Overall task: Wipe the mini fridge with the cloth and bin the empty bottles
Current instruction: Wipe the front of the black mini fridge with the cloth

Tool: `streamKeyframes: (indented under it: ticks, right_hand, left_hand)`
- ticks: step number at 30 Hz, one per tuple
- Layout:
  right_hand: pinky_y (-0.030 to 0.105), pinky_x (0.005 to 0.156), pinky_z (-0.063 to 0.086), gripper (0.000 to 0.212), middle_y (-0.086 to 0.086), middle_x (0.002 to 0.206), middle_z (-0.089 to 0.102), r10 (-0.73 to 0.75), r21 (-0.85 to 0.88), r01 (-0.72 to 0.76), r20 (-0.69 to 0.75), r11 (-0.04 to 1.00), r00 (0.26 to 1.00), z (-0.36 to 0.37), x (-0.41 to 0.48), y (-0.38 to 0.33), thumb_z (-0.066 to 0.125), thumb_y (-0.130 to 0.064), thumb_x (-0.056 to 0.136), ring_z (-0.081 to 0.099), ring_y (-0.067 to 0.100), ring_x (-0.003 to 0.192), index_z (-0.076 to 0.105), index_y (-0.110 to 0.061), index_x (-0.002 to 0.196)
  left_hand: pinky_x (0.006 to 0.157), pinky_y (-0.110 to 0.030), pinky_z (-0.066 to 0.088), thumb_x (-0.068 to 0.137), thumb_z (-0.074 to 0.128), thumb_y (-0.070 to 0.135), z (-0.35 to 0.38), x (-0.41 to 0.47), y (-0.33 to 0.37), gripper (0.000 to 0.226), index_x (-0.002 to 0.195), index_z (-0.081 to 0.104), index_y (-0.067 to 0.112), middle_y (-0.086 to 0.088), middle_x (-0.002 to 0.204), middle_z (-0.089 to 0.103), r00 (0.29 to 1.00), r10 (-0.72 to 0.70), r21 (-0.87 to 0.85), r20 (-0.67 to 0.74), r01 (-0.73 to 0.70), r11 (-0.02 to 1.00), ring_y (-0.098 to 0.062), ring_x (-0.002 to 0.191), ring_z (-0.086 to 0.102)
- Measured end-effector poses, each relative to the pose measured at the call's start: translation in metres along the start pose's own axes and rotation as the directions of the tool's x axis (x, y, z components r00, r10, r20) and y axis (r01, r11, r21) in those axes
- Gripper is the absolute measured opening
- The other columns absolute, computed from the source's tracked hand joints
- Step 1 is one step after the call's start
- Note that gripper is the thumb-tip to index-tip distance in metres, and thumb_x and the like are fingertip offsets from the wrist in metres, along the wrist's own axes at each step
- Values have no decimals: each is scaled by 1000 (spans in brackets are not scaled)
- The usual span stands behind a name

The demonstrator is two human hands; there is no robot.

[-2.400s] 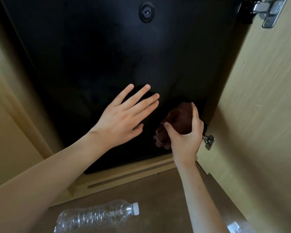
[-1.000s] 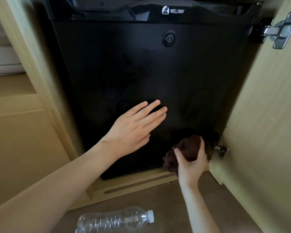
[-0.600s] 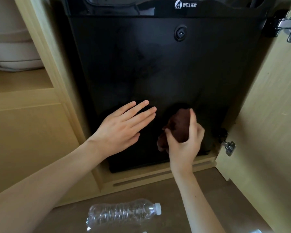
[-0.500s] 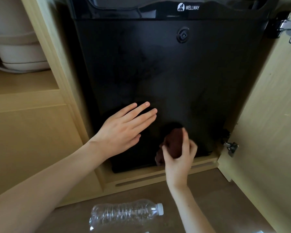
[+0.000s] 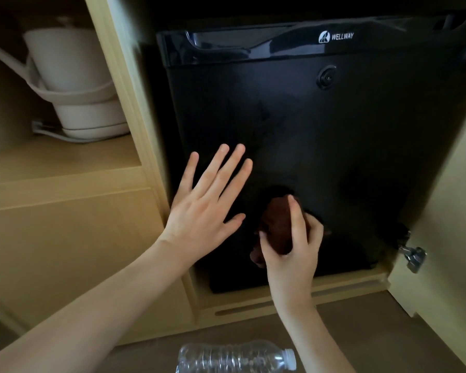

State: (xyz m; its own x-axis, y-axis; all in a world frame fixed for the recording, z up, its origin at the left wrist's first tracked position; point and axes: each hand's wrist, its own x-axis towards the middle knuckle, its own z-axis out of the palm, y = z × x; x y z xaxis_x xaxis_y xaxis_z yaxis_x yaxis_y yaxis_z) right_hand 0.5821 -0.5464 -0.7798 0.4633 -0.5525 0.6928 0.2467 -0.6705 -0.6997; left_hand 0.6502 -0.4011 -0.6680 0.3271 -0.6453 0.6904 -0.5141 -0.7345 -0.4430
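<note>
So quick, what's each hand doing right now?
Left hand: open, fingers straight and spread.
Right hand: holding the brown cloth against the mini fridge door.

Upper mini fridge front lies free. Cabinet post and open door flank it; a hinge seemingly juts in.

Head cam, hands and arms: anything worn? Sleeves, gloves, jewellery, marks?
Nothing worn that shows. The left hand and right hand are bare: no gloves, rings or markings visible. The left forearm and right forearm are uncovered to the frame edge, with no sleeve, watch or band at either wrist.
</note>
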Motion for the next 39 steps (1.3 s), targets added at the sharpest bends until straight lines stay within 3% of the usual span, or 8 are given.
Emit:
streamKeyframes:
  ticks: [5,10,13,19,22,26,33,39]
  right_hand:
    - [53,92,56,86,5,124,47,115,6,-115,38,993,993,2,-57,35,89,0,68,53,20,114,51,-30,139]
    - [10,97,46,83,-18,126,36,66,99,-63,-27,993,997,-2,-24,5,84,-20,77,49,4,116,43,-44,145]
    - [27,98,52,75,-18,133,35,-3,76,2,17,997,1000,12,-12,-9,78,-26,84,49,13,122,41,-42,147]
    - [56,93,53,85,12,124,51,47,-79,-32,198,996,979,21,-90,33,86,0,73,54,35,116,48,-32,141]
    - [52,92,56,80,10,125,50,71,-31,-67,139,997,988,19,-95,34,86,-3,74,55,34,116,53,-31,140]
    - [23,95,55,82,-14,128,40,162,172,-162,19,972,987,34,-79,1,82,-19,79,54,13,119,41,-47,144]
    - [48,94,56,82,5,127,44,174,74,-184,131,980,976,45,-100,18,85,-3,75,53,29,120,44,-36,139]
    - [34,100,53,78,-4,129,42,149,102,-169,181,980,972,44,-102,5,83,-12,79,51,20,124,43,-40,139]
  left_hand:
    - [122,-47,-4,81,68,48,0,-1,-3,97,157,16,19,-3,166,8,1000,-15,-57,2,15,998,-20,153,2]
    - [123,-46,-4,80,69,47,0,-1,-2,96,156,19,18,-3,166,11,1000,-14,-61,-5,14,998,-20,153,3]
    - [122,-47,-4,80,69,46,0,-1,-2,96,156,20,18,-4,166,11,1000,-11,-66,-8,10,998,-21,153,3]
    - [123,-49,-1,81,69,46,-2,-2,-2,94,156,20,17,-4,165,10,1000,-4,-58,-5,3,998,-22,153,3]
    - [123,-48,-2,81,69,45,-3,-1,-4,94,156,20,18,-4,165,11,1000,0,-54,-6,-1,999,-21,153,2]
    - [122,-48,-3,81,67,46,1,-1,-4,94,157,19,18,-4,166,9,1000,18,-48,-12,-19,999,-22,153,2]
    - [122,-48,-3,81,66,46,3,0,-4,94,157,18,17,-4,166,8,1000,15,-37,-20,-16,999,-22,153,2]
    - [122,-50,-3,81,68,47,4,0,-4,96,157,18,16,-5,166,8,999,28,-30,-28,-29,999,-23,153,2]
